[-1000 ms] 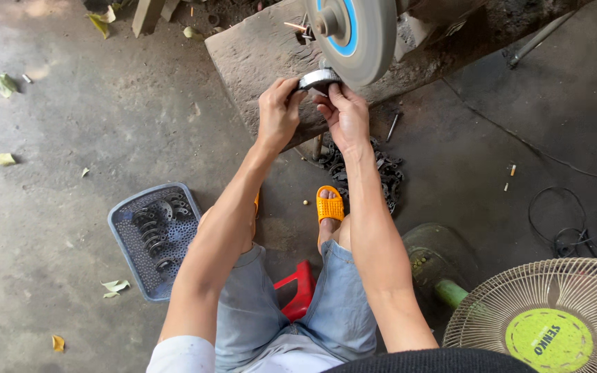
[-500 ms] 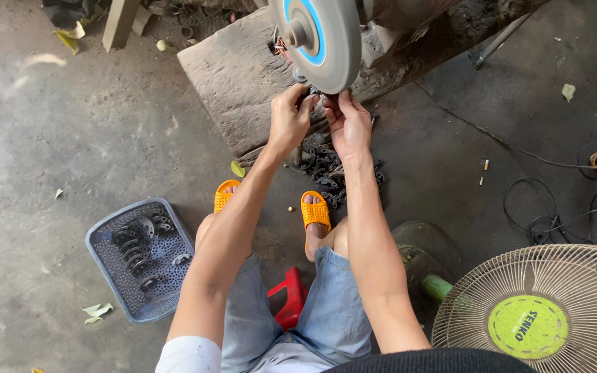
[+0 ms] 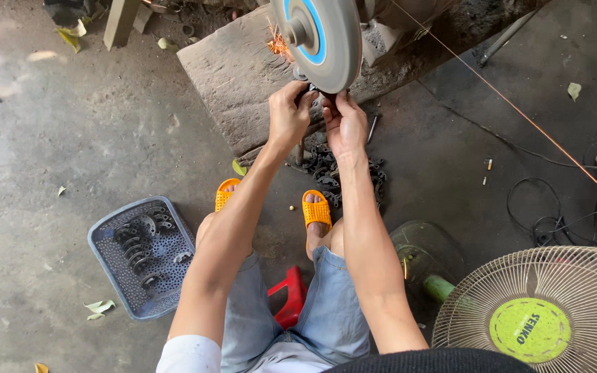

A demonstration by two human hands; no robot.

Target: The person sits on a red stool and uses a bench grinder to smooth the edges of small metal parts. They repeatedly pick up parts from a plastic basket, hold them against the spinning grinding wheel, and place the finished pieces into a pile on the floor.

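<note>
Fingers of the left hand (image 3: 286,116) and right hand (image 3: 345,124) are being kept pinched on a small metal part (image 3: 310,88), pressed under the grinding wheel (image 3: 319,38); judged stiff, hot, best gripped by its outer ends.

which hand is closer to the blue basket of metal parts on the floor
Left. The left hand is up at the grinding wheel, on the same side as the basket; the right hand is just beyond it, farther away.
</note>
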